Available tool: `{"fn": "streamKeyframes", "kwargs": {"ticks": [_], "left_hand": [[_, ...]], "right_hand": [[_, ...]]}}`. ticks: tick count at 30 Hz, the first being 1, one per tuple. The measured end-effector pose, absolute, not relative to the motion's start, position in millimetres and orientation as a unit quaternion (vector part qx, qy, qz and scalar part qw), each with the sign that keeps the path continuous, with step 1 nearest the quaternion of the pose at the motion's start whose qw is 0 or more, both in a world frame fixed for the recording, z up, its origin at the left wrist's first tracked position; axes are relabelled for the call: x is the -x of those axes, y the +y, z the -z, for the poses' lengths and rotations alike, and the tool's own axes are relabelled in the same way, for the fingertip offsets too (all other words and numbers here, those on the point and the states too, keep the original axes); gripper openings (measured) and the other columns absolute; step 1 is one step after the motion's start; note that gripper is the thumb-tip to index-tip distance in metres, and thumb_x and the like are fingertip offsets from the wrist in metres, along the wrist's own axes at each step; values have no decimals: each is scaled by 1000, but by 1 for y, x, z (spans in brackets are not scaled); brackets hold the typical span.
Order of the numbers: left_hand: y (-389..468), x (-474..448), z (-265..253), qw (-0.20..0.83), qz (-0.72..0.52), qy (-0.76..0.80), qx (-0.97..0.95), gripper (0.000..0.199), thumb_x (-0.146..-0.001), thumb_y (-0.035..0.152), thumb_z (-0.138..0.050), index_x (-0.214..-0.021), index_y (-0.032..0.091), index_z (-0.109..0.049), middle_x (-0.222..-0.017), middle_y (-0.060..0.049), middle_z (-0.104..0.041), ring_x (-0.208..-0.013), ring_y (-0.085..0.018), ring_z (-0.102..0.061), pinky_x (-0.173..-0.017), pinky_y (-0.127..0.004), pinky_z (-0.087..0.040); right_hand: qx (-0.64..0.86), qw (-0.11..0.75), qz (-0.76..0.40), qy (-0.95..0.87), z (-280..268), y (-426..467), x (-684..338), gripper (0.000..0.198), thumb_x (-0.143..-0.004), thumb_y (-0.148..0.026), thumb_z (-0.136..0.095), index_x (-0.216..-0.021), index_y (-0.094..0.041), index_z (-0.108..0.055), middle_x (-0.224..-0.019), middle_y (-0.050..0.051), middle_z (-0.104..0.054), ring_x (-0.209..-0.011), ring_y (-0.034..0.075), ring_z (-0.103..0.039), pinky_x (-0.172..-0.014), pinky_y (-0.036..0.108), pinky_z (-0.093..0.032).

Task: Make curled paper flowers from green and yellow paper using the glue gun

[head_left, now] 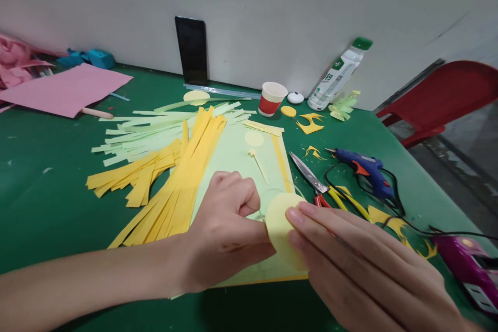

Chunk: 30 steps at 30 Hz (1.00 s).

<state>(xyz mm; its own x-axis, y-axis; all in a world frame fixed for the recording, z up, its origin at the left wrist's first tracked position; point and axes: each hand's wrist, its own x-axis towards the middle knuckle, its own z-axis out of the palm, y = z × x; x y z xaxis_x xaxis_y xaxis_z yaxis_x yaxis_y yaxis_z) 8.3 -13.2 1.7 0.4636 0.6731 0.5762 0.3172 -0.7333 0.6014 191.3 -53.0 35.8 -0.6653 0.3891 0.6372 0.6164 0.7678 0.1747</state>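
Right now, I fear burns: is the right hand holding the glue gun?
No, the right hand holds a pale yellow disc; the glue gun lies on the table.

Bare tabletop (42, 218) lies open left of the yellow paper strips (190, 181), but scissors (309, 172) and a glue gun (368, 168) crowd the way beyond the right hand's fingers (316, 234), and the wall (241, 21) closes the back.

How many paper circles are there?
4 visible: one circle in the right hand, one on the pale green sheet, one beside the cup, one behind the green strips; others may be hidden.
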Motion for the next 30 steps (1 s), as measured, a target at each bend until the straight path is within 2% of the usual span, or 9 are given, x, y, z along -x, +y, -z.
{"fn": "streamKeyframes", "kwargs": {"ticks": [6, 8, 10, 13, 15, 18, 23, 27, 30], "left_hand": [[-15, -8, -12, 173, -451, 299, -823, 31, -86, 21, -52, -57, 21, -61, -61, 3, -25, -56, -11, -28, -58, -29, -23], [-14, -7, -15, 176, -455, 302, -819, 32, -87, 23, -52, -57, 21, -62, -61, 4, -24, -56, -11, -28, -57, -29, -22], [-11, -6, -16, 167, -463, 285, -822, 32, -87, 21, -54, -55, 20, -60, -60, 4, -24, -56, -11, -28, -56, -28, -22], [-7, -3, -15, 160, -454, 237, -843, 30, -87, 18, -54, -57, 18, -59, -55, 4, -29, -56, -10, -32, -56, -28, -24], [-5, -1, -14, 168, -433, 214, -860, 29, -89, 19, -51, -61, 17, -59, -51, 5, -32, -55, -10, -33, -57, -28, -25], [-3, 0, -13, 187, -390, 202, -878, 28, -91, 21, -47, -67, 15, -60, -48, 5, -40, -53, -10, -33, -57, -27, -27], [-2, 1, -17, 179, -349, 198, -899, 25, -90, 18, -49, -67, 16, -59, -48, 5, -41, -54, -11, -34, -58, -28, -28], [-2, 1, -25, 221, -323, 240, -888, 15, -84, 9, -52, -76, 16, -62, -59, 3, -47, -62, -12, -41, -62, -26, -31], [-3, 2, -30, 315, -319, 270, -852, 23, -82, 6, -45, -92, 17, -63, -79, -2, -57, -76, -13, -49, -69, -26, -36]], "right_hand": [[328, 300, 182, -877, -46, -51, -197, 33, -74, -5, -50, -101, -23, -58, -112, 4, -64, -119, 16, -49, -98, 28, -46], [397, 318, 127, -851, -54, -48, -202, 38, -76, -5, -47, -108, -23, -53, -112, 6, -60, -113, 16, -52, -93, 25, -48], [466, 358, -9, -809, -58, -43, -206, 33, -83, -11, -43, -110, -25, -52, -103, 5, -61, -95, 14, -60, -75, 21, -54], [469, 366, -336, -730, -58, -31, -208, 22, -88, -36, -43, -101, -26, -57, -80, 2, -62, -66, 12, -61, -50, 19, -51], [445, 327, -511, -658, -57, -24, -207, 29, -81, -48, -53, -91, -22, -61, -72, 1, -60, -59, 11, -58, -47, 17, -48], [463, 245, -647, -554, -56, -19, -203, 27, -65, -39, -72, -82, -18, -65, -74, 0, -62, -64, 8, -56, -54, 14, -46], [520, 184, -662, -507, -56, -18, -199, 17, -57, -23, -76, -69, -15, -67, -68, -2, -60, -63, 7, -51, -55, 15, -40], [552, 185, -590, -559, -57, -19, -198, 18, -61, -30, -72, -65, -14, -65, -60, -2, -52, -56, 7, -42, -49, 19, -31], [570, 194, -498, -624, -57, -22, -196, 21, -67, -34, -65, -60, -14, -63, -59, -2, -45, -53, 6, -31, -47, 23, -22]]}}
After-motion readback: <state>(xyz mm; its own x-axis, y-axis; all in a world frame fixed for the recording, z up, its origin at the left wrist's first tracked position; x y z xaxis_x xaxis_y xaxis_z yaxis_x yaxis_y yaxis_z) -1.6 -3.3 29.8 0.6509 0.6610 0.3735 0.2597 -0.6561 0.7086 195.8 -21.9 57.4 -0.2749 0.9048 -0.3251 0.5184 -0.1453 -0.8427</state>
